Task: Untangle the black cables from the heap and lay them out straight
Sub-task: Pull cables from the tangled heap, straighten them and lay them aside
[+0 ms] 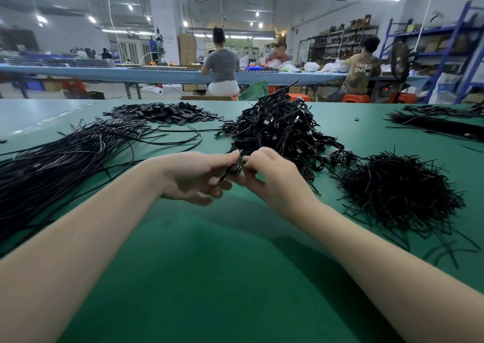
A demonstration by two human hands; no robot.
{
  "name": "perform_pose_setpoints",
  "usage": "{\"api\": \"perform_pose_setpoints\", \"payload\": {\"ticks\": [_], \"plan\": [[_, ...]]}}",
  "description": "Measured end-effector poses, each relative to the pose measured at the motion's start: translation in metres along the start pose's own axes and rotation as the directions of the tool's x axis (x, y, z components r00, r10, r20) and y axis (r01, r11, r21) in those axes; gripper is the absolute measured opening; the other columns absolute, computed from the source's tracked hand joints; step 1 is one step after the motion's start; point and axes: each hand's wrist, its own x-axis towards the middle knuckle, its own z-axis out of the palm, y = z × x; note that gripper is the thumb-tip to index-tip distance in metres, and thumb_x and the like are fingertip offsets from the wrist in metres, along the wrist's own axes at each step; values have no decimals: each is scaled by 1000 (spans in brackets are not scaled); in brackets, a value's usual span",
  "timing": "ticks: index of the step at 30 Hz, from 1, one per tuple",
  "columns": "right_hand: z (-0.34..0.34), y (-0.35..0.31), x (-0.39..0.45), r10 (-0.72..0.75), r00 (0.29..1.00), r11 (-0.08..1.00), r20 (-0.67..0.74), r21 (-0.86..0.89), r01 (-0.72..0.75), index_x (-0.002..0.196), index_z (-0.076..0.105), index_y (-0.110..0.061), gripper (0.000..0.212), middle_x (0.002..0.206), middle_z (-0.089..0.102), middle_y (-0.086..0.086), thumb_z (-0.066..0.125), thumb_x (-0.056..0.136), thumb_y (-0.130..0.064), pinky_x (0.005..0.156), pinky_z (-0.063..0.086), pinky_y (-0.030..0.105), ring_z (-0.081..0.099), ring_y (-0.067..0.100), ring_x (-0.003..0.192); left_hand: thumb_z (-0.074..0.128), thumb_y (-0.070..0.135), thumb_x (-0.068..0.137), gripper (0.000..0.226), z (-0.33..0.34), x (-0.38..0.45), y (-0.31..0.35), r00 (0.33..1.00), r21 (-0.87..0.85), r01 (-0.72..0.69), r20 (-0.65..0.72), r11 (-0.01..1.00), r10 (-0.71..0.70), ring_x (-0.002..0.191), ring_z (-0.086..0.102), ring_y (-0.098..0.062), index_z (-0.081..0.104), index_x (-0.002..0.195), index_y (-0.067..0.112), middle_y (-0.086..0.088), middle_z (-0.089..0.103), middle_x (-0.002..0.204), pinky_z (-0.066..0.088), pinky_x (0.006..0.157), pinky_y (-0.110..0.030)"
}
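Observation:
A tall heap of tangled black cables (280, 127) stands at the middle of the green table (209, 251). Just in front of it my left hand (193, 177) and my right hand (272, 177) meet above the table. Between them is a small coiled black cable bundle (234, 168); both hands pinch it with thumb and fingers. To the left, long black cables (65, 159) lie stretched out roughly side by side.
A pile of short black ties (398, 193) lies at the right. Small flat black pieces (162, 113) are heaped at the back left. More black cables (440, 122) lie at the far right. People sit at a blue bench (104, 71) behind.

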Motion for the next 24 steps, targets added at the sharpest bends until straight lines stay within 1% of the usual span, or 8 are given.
{"api": "perform_pose_setpoints", "payload": {"ticks": [2,4,6,9,13,17,21,24], "plan": [[3,2,2,289,957,943,-30,183,-279,74,59,-6,12,70,56,0,70,80,-6,58,40,28,53,12,62,51,66,77,48,3,2,-1,973,-7,-205,-111,979,203,73,42,-10,79,80,27,12,59,81,40,71,-26],[5,3,3,491,870,797,52,375,-473,71,58,-10,16,69,64,5,70,82,-8,62,51,36,63,21,67,45,51,93,39,6,5,0,909,44,-371,-186,928,372,92,50,-12,79,86,31,20,69,95,42,83,-27],[7,2,3,580,803,648,133,522,-554,70,58,-13,18,67,67,6,66,85,-6,74,56,49,68,33,75,44,30,99,35,8,7,0,871,46,-442,-218,896,441,108,59,-11,78,91,31,18,71,103,45,88,-27],[11,3,1,582,794,631,174,519,-576,73,62,-15,17,63,67,-2,65,87,-6,72,57,48,70,28,73,46,15,96,35,9,9,-3,853,47,-443,-287,895,437,102,67,-10,78,89,29,8,74,102,50,86,-26],[11,5,0,559,808,689,186,437,-578,73,65,-21,17,63,69,-3,66,86,-10,62,52,27,70,17,69,40,-5,88,46,8,14,-8,820,91,-447,-357,890,448,96,70,-13,74,95,25,-4,73,104,55,82,-24],[14,1,-1,526,846,778,84,353,-519,74,69,-17,11,64,66,-8,68,81,-8,58,47,15,58,1,57,44,-17,82,50,6,16,-14,810,119,-484,-314,867,496,79,71,-9,70,98,23,-2,72,98,55,72,-22],[10,1,-3,351,936,918,-1,197,-344,79,71,-11,8,67,58,-11,67,79,-4,60,36,7,49,-1,61,61,-9,80,38,3,18,-19,829,177,-461,-264,870,493,66,60,-9,71,102,20,0,73,81,51,64,-19],[8,4,-4,306,952,944,-29,137,-299,80,71,-9,7,72,60,-5,69,78,-3,62,35,5,50,7,66,75,27,81,18,4,17,-20,858,302,-376,-244,876,453,58,54,-4,73,99,24,6,66,67,46,56,-14]]}}
